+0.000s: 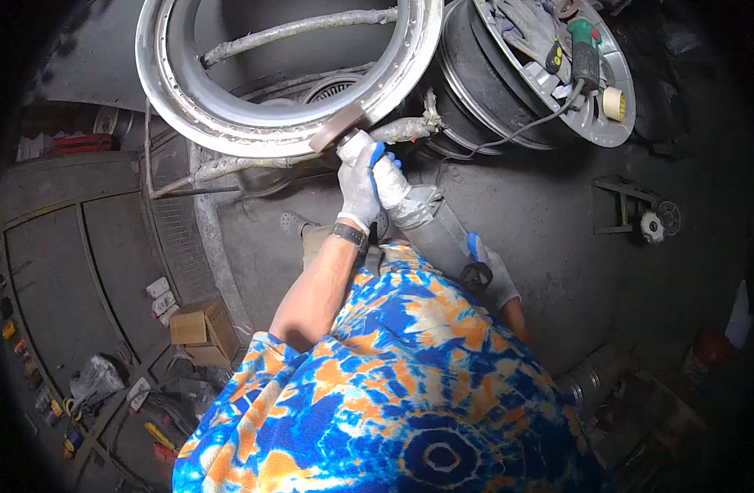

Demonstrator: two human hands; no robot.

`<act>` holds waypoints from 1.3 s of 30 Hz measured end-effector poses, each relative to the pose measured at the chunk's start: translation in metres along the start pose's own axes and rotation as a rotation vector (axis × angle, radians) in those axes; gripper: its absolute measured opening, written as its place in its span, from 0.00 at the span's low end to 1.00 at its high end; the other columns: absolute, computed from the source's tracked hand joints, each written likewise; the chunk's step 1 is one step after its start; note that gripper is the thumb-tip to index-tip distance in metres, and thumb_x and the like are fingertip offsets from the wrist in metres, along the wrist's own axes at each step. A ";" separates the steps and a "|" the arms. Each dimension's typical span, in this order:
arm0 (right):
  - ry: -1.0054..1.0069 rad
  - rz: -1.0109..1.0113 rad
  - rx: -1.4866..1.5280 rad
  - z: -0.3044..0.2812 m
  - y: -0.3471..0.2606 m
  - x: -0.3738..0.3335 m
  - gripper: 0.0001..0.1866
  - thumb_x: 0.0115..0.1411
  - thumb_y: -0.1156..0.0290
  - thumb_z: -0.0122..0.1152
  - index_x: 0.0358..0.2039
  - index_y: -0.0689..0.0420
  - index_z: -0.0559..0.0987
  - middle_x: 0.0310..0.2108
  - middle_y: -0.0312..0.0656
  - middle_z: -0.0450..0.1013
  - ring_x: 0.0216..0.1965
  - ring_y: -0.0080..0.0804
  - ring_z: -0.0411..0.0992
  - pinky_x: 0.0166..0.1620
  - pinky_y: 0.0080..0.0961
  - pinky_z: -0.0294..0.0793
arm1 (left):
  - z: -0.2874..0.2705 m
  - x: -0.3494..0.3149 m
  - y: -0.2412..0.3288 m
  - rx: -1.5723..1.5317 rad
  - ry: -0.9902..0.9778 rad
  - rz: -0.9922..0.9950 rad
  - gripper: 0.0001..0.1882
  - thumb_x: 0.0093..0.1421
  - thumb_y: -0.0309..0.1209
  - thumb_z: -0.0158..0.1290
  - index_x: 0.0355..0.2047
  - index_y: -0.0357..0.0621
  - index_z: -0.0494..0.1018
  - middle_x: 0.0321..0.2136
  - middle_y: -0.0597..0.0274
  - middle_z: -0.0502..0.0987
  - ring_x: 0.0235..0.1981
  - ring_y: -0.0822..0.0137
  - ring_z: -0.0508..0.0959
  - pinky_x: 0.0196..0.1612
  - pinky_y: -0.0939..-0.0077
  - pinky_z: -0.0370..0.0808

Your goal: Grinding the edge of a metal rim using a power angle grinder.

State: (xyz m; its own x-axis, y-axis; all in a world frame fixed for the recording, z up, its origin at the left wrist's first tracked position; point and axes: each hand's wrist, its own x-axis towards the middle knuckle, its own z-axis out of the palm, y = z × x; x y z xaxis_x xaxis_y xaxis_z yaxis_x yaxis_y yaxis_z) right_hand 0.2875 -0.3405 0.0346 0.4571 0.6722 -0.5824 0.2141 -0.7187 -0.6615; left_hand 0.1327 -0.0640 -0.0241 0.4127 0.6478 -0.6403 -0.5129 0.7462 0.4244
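A large silver wheel rim (176,107) lies on a pipe stand (237,166) in front of me. Wearing a grey-and-blue work glove, my left hand (360,187) is closed round the white-wrapped front of an angle grinder (439,240). The grinder's brownish disc (337,128) overlaps the near edge of the rim; blur hides whether it touches. My right hand (496,275), also gloved, grips the rear of the grinder's grey body close to my waist. Part of its fingers is hidden behind the tool.
Right of the rim, another wheel (508,90) bears gloves, a green-and-black power tool (586,57) with a cord, and a yellow-edged roll (613,104). A cardboard box (203,330) stands at left on the floor. A metal frame with a white knob (652,227) is at right.
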 end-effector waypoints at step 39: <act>-0.133 -0.177 -0.758 -0.002 -0.014 -0.054 0.28 0.71 0.74 0.44 0.71 0.53 0.62 0.58 0.62 0.70 0.54 0.62 0.74 0.56 0.49 0.77 | -0.010 -0.012 0.019 -0.014 0.016 -0.159 0.14 0.65 0.40 0.61 0.43 0.46 0.75 0.34 0.53 0.81 0.34 0.55 0.84 0.42 0.56 0.85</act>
State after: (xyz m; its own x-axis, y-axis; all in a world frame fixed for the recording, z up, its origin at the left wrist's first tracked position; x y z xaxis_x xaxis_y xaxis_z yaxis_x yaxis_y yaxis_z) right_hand 0.2615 -0.3677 0.0762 0.2641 0.7692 -0.5819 0.8258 -0.4921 -0.2755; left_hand 0.1105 -0.0588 -0.0150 0.4777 0.5194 -0.7085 -0.4528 0.8367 0.3080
